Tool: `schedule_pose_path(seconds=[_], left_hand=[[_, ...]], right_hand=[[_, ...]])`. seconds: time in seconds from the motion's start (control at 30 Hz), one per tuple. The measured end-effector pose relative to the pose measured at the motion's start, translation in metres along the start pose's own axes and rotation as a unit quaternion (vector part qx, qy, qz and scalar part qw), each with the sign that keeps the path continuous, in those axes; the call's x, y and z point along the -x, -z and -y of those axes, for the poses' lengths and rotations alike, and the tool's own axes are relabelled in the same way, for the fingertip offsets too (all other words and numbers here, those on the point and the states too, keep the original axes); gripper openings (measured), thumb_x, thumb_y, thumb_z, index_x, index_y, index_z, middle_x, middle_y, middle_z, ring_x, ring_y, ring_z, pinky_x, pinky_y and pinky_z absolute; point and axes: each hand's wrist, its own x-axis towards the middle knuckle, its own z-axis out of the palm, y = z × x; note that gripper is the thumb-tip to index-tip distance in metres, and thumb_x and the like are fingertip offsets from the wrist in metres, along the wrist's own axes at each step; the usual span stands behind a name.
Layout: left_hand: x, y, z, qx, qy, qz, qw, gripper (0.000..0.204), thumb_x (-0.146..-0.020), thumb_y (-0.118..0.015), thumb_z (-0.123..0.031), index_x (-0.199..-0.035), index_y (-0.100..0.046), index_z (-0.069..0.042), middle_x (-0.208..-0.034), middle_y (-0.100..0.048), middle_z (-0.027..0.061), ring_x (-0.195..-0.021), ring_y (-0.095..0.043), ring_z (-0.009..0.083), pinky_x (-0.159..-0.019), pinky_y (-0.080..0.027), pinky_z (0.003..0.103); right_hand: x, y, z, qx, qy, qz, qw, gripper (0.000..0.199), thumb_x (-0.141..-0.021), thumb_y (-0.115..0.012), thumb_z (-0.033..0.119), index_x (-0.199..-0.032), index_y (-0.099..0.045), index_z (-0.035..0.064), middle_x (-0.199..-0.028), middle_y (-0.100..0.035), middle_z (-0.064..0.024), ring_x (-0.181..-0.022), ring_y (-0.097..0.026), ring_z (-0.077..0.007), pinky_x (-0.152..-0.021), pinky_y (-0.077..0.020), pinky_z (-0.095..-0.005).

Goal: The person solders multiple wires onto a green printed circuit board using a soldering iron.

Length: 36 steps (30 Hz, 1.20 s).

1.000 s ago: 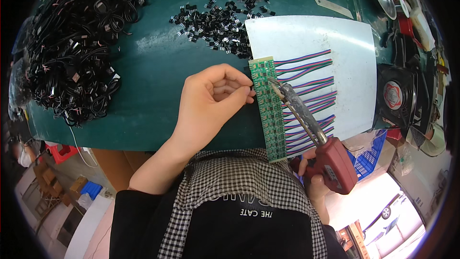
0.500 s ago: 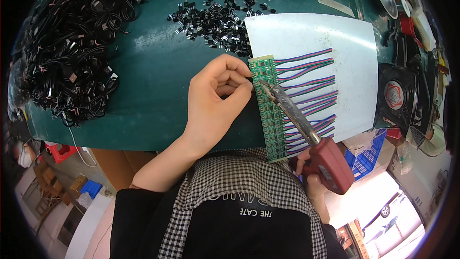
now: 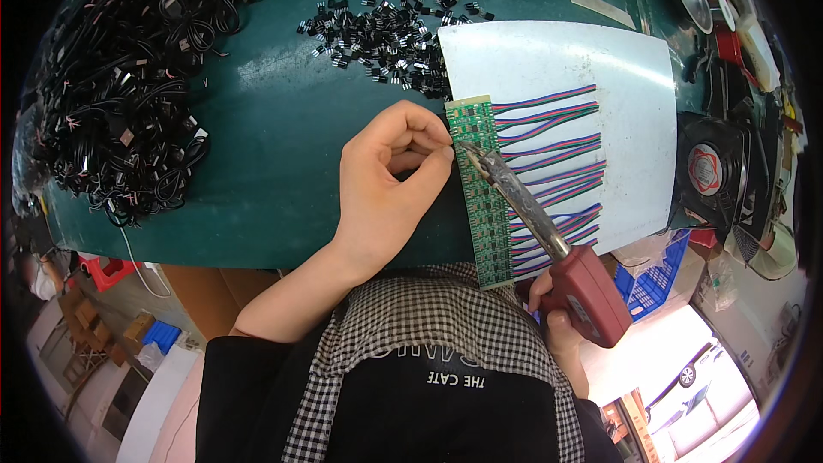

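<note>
A long green circuit board panel [image 3: 487, 214] lies along the left edge of a white board. Several bundles of coloured wires [image 3: 555, 147] run from its right side. My left hand [image 3: 377, 189] is closed in a pinch at the panel's left edge, near its upper part; whatever sits between thumb and forefinger is too small to make out. My right hand [image 3: 561, 333] is wrapped round the grip of a dark red soldering gun [image 3: 593, 291], partly hidden behind its body. The gun's metal tip is over the panel, just right of my left fingertips.
Loose small black three-legged parts [image 3: 377, 41] lie in a pile beyond my left hand. Bundled black cables [image 3: 129, 94] are heaped at the far left. A metal strip [image 3: 598, 7] lies behind the white board [image 3: 634, 146]. To the right stand a black fan [image 3: 710, 167] and a blue basket [image 3: 656, 279].
The soldering gun has shifted very slightly left, its tip still over the panel. My left hand keeps its pinch at nearly the same spot.
</note>
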Motion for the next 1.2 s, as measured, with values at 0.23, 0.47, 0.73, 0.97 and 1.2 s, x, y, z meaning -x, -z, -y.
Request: schedule_pose_path(seconds=[0.23, 0.47, 0.73, 0.97, 1.2], left_hand=[[0.000, 0.000, 0.001, 0.000, -0.005, -0.001, 1.000, 0.010, -0.079, -0.053, 0.009, -0.085, -0.050, 0.001, -0.078, -0.056, 0.0040, -0.074, -0.057, 0.0102, -0.069, -0.046, 0.022], [0.001, -0.001, 0.003, 0.007, -0.014, -0.004, 1.000, 0.010, -0.079, -0.053, 0.009, -0.084, -0.050, 0.001, -0.078, -0.056, 0.0035, -0.074, -0.057, 0.0098, -0.069, -0.046, 0.021], [0.002, -0.001, 0.004, -0.005, -0.020, -0.013, 1.000, 0.009, -0.080, -0.053, 0.008, -0.082, -0.050, 0.000, -0.078, -0.054, 0.0021, -0.075, -0.056, 0.0082, -0.069, -0.045, 0.020], [0.002, -0.002, 0.006, -0.011, -0.031, -0.014, 0.999, 0.009, -0.080, -0.053, 0.007, -0.082, -0.050, 0.000, -0.078, -0.054, 0.0016, -0.074, -0.056, 0.0077, -0.068, -0.044, 0.020], [0.003, -0.002, 0.006, -0.008, -0.036, -0.018, 0.999, 0.009, -0.080, -0.053, 0.007, -0.082, -0.050, 0.000, -0.078, -0.054, 0.0015, -0.074, -0.056, 0.0074, -0.068, -0.044, 0.020]], right_hand=[[-0.002, -0.003, 0.003, -0.003, -0.006, 0.004, 1.000, 0.073, -0.066, -0.077, 0.036, -0.115, -0.047, -0.0093, -0.074, -0.059, -0.0038, -0.061, -0.055, -0.0087, -0.057, -0.0442, -0.0199], [0.005, 0.002, -0.012, 0.013, 0.026, -0.009, 1.000, 0.073, -0.067, -0.076, 0.036, -0.115, -0.047, -0.0103, -0.073, -0.059, -0.0043, -0.059, -0.055, -0.0099, -0.055, -0.0432, -0.0203], [0.001, -0.006, 0.003, -0.006, 0.008, -0.020, 1.000, 0.067, -0.068, -0.076, 0.036, -0.109, -0.050, -0.0096, -0.071, -0.059, -0.0049, -0.058, -0.055, -0.0104, -0.053, -0.0430, -0.0207], [0.006, 0.007, -0.010, 0.097, 0.059, -0.002, 0.994, 0.062, -0.064, -0.076, 0.028, -0.107, -0.051, -0.0086, -0.068, -0.058, -0.0030, -0.057, -0.055, -0.0094, -0.054, -0.0429, -0.0213], [0.002, -0.005, 0.000, -0.023, 0.012, -0.010, 1.000, 0.058, -0.065, -0.075, 0.027, -0.106, -0.052, -0.0072, -0.067, -0.058, -0.0029, -0.057, -0.054, -0.0090, -0.054, -0.0420, -0.0204]])
